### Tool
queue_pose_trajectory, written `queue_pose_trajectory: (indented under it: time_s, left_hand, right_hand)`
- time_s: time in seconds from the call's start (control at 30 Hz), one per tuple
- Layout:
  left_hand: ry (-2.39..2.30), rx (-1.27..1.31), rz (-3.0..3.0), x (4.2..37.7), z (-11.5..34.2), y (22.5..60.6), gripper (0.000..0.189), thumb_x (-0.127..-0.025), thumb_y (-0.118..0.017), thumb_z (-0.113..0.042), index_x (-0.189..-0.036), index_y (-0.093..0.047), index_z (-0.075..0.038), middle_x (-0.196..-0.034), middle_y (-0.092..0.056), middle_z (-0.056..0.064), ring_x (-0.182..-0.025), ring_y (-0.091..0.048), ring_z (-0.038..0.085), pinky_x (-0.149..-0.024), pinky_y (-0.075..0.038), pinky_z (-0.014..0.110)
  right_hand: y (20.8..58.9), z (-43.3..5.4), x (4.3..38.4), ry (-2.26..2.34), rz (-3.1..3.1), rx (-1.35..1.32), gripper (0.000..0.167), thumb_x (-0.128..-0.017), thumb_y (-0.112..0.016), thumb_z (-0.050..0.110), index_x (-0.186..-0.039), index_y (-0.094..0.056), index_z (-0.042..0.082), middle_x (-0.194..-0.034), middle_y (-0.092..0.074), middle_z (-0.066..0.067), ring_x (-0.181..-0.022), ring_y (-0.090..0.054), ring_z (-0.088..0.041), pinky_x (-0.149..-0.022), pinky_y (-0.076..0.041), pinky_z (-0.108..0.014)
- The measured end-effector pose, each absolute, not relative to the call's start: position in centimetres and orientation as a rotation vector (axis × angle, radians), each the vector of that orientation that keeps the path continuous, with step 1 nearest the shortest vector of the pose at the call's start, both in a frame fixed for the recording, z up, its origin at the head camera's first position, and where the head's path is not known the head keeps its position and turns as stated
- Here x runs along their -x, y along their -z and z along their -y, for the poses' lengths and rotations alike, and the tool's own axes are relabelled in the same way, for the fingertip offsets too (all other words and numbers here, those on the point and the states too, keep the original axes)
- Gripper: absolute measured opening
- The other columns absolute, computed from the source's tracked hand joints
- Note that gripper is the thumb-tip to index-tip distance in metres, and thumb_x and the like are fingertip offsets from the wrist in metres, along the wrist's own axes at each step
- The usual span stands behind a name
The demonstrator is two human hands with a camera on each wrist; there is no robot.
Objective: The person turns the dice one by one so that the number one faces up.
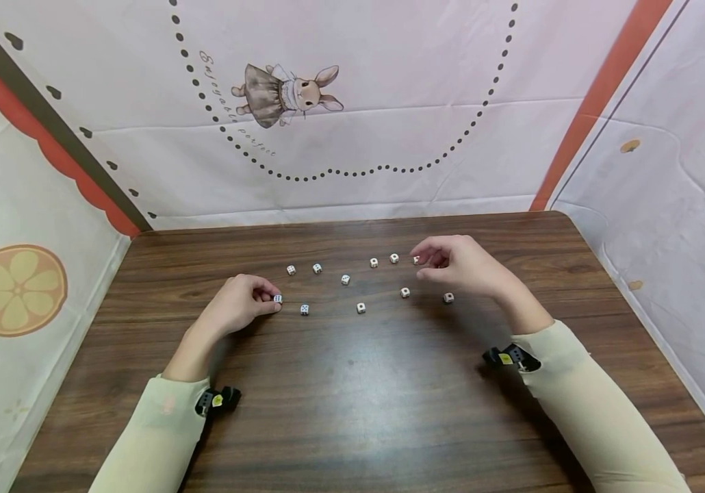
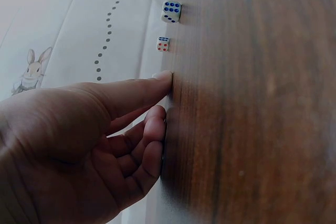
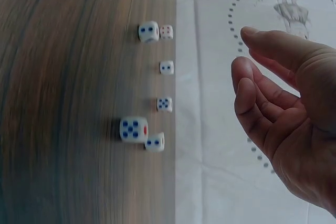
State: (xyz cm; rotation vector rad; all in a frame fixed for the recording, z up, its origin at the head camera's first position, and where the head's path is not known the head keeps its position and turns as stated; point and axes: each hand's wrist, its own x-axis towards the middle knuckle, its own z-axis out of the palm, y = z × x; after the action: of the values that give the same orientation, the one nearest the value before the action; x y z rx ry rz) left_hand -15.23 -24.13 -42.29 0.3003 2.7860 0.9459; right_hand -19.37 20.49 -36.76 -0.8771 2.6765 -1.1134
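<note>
My left hand (image 1: 237,302) rests at the left end of the scattered dice, its thumb and forefinger pinching a white die (image 1: 278,298) with blue pips upward. From the left wrist view that die is hidden behind the fingers, which are down at the tabletop. Just right of it lies another blue-pipped die (image 1: 304,309). My right hand (image 1: 460,263) hovers above the table on the far right, fingers loosely bent and nothing between them in the right wrist view. Beyond its fingertips a die (image 1: 416,260) is partly covered in the head view; a separate die (image 1: 448,298) sits below the palm.
More dice spread between the hands: a back row with a die (image 1: 291,270) and a die (image 1: 394,258), and nearer a die (image 1: 361,308). The brown wooden table (image 1: 340,411) meets a printed cloth (image 1: 389,82) at its back edge, with cloth at both sides.
</note>
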Motion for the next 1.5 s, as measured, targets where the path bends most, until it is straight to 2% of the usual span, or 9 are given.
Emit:
queue_pose_trajectory:
  time_s: [0.37, 0.73, 1.07, 1.5]
  left_hand:
    - [-0.952, -0.291, -2.779, 15.2, 24.1, 42.3, 0.01, -0.094, -0.083, -0.016, -0.101, -0.079, -0.011, -0.089, -0.067, 0.002, -0.083, -0.059, 0.019, -0.076, -0.048, 0.037]
    - [-0.945, -0.283, -2.779, 15.2, 24.1, 42.3, 0.01, -0.094, -0.083, -0.016, -0.102, -0.079, -0.011, -0.089, -0.067, 0.002, -0.083, -0.059, 0.019, -0.076, -0.048, 0.037]
    - [-0.94, -0.265, -2.782, 15.2, 24.0, 42.3, 0.01, -0.093, -0.083, -0.017, -0.101, -0.079, -0.012, -0.089, -0.067, 0.002, -0.083, -0.059, 0.02, -0.075, -0.048, 0.037]
    - [-0.937, -0.26, -2.79, 15.3, 24.0, 42.4, 0.01, -0.093, -0.084, -0.017, -0.101, -0.08, -0.012, -0.089, -0.068, 0.001, -0.083, -0.06, 0.019, -0.075, -0.048, 0.034]
  right_hand:
    - [37.2, -22.9, 19.3, 1.147, -2.709, 0.82, 0.028, -0.092, -0.084, 0.009, -0.119, -0.076, 0.011, -0.093, -0.075, -0.001, -0.086, -0.071, -0.018, -0.077, -0.055, -0.028]
    - [37.5, -24.5, 19.2, 1.136, -2.764, 0.787, 0.03, -0.09, -0.086, 0.008, -0.118, -0.076, 0.012, -0.09, -0.075, 0.0, -0.083, -0.071, -0.018, -0.068, -0.053, -0.027]
    - [38.4, -26.1, 19.4, 1.121, -2.781, 0.745, 0.029, -0.093, -0.084, 0.009, -0.12, -0.075, 0.007, -0.097, -0.076, -0.003, -0.089, -0.071, -0.02, -0.075, -0.053, -0.026]
    - [40.3, -27.6, 20.3, 1.159, -2.715, 0.624, 0.032, -0.093, -0.084, 0.012, -0.122, -0.074, 0.003, -0.099, -0.075, -0.008, -0.087, -0.069, -0.022, -0.073, -0.053, -0.027]
